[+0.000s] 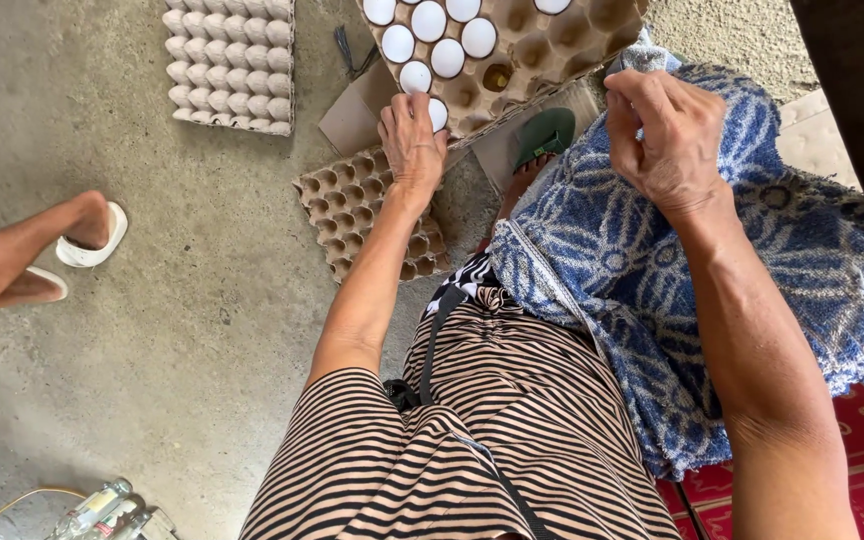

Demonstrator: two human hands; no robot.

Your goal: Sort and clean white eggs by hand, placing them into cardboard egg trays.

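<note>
My left hand [410,140] reaches down to a brown egg tray [552,55] on the floor and closes on a white egg [438,113] at the tray's near edge. Several other white eggs [447,57] sit in the tray's cups. My right hand [664,128] rests on a blue patterned towel [642,250] draped over my lap, fingers curled and pinching the cloth near its top edge.
An empty brown egg tray [347,205] lies under my left forearm. A stack of grey egg trays [232,60] sits at the upper left. Another person's feet in white sandals [87,240] stand at the left. A green sandal [544,135] shows by the towel.
</note>
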